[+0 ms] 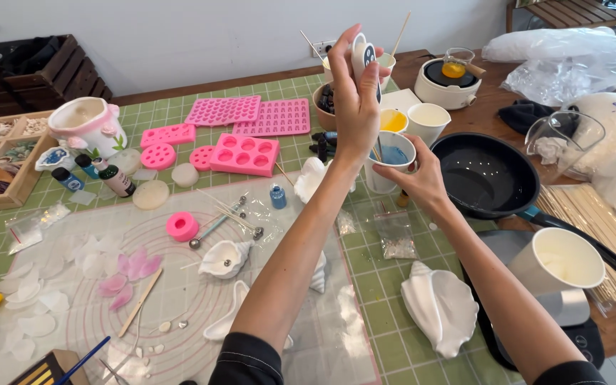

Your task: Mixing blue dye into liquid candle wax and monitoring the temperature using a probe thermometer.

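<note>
My left hand (pixel 354 100) is raised above the table and grips a small white bottle (pixel 362 55) with a dark round mark, held tilted over a white paper cup (pixel 391 162). That cup holds blue liquid and a thin stick. My right hand (pixel 416 178) holds the cup's side, fingers wrapped around it. Both forearms reach up from the bottom of the view. A cup of yellow liquid (pixel 393 121) and a cup of white liquid (pixel 429 117) stand just behind.
Pink silicone moulds (pixel 244 153) lie on the green cutting mat (pixel 180 114). A black pan (pixel 486 177) sits right, a white cup (pixel 557 260) near it, white shell casts (pixel 439 305) in front, a small heater pot (pixel 450 82) behind, small dye bottles (pixel 117 180) left.
</note>
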